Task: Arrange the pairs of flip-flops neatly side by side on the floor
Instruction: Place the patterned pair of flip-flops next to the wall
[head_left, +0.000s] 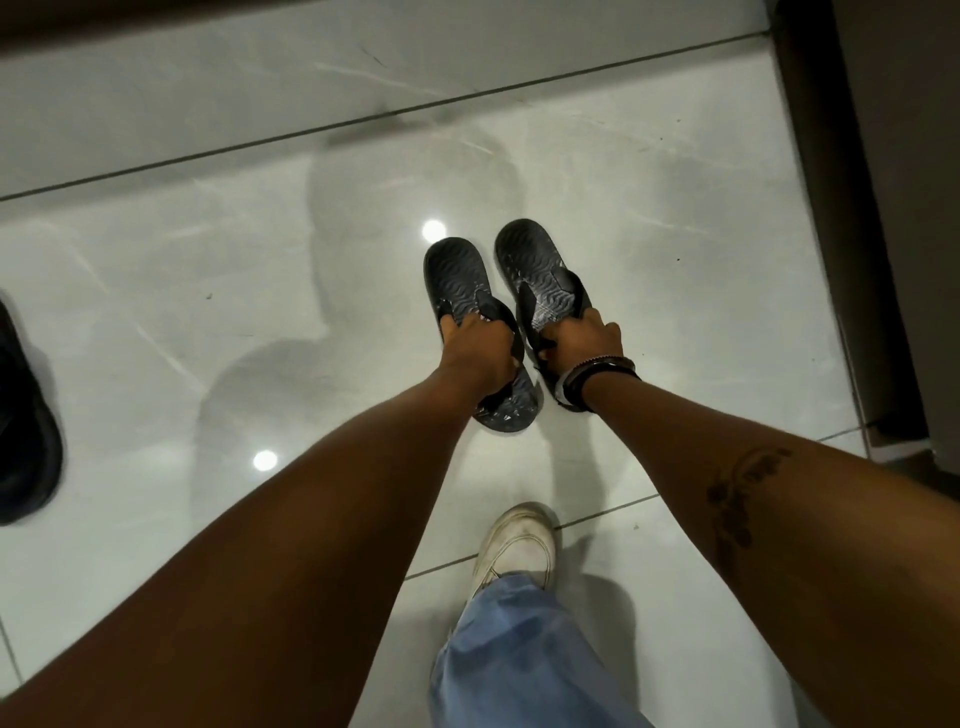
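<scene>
Two black flip-flops with wavy grey footbeds lie close together over the pale tiled floor (208, 260), heels pointing away from me. My left hand (480, 348) grips the strap of the left flip-flop (457, 280). My right hand (584, 340), with dark bands on its wrist, grips the strap of the right flip-flop (535, 260). Both flip-flops run almost parallel, the right one slightly farther from me. My hands and wrists hide their toe ends.
Another black shoe (26, 441) lies at the left edge. My white sneaker (517, 545) and blue trouser leg (509, 654) are below the hands. A dark brown skirting and wall (841, 234) run along the right side.
</scene>
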